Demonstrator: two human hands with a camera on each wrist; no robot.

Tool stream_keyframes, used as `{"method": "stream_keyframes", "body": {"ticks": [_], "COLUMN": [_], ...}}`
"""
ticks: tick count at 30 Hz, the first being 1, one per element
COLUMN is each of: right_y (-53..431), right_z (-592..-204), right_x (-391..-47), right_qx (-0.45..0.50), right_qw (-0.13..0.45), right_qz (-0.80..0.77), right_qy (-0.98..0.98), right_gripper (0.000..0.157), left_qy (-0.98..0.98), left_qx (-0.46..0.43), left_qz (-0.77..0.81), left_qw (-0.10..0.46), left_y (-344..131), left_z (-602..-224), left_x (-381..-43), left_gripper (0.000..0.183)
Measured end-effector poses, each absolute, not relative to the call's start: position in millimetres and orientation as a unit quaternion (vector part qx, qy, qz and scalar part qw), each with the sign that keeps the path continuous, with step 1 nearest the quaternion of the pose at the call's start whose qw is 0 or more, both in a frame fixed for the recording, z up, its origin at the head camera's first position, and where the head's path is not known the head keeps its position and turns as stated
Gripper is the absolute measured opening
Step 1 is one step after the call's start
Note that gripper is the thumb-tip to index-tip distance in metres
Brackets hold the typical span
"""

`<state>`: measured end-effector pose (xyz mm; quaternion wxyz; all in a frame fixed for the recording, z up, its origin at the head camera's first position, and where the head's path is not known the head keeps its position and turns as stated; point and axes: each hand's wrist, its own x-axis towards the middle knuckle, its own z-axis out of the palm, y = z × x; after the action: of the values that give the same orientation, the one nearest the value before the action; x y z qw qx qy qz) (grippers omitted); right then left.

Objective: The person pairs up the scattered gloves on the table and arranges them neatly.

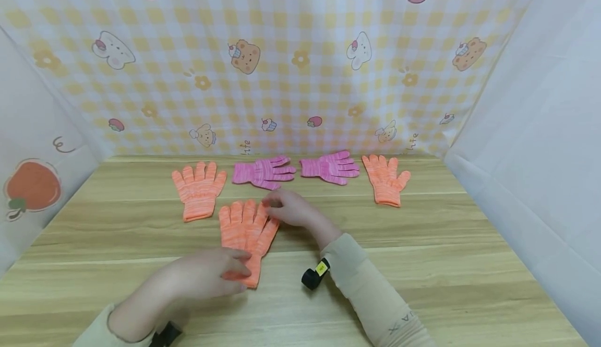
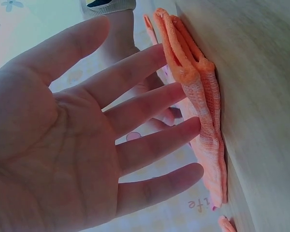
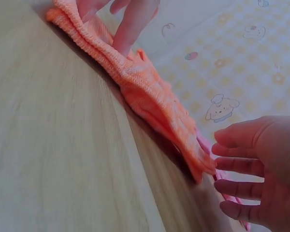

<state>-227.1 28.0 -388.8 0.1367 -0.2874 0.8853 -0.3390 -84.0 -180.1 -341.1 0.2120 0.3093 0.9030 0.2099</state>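
Left hand [image 1: 202,274], fingers spread, its palm [image 2: 63,140] visible only in the left wrist view, touches the nearest orange glove [image 1: 243,232] without gripping. The glove lies on the table [image 1: 446,279]. Right hand [image 1: 292,208], fingers loosely extended, holds nothing beside the glove's fingertips.

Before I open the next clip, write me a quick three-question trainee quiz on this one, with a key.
1. How many pink gloves lie on the table?
2. True or false: the left hand is closer than the right hand to the front orange cuff.
3. In the head view, which way do the pink gloves' fingers point? a) left b) right c) downward

Key: 1. two; 2. true; 3. b
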Motion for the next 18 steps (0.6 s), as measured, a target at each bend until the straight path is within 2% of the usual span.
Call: {"method": "stream_keyframes", "body": {"ticks": [18], "right_y": [4.0], "right_z": [-391.6], "right_x": [-230.3], "right_qx": [-0.315], "right_qw": [0.149], "right_qz": [-0.336], "right_qy": [0.875], "right_gripper": [0.024], "left_qy": [0.903], "left_qx": [0.294], "left_qz": [0.217], "left_qw": [0.227], "left_y": [-179.8], "left_z": [-339.4], "left_x": [-82.8], "left_gripper": [0.032]}}
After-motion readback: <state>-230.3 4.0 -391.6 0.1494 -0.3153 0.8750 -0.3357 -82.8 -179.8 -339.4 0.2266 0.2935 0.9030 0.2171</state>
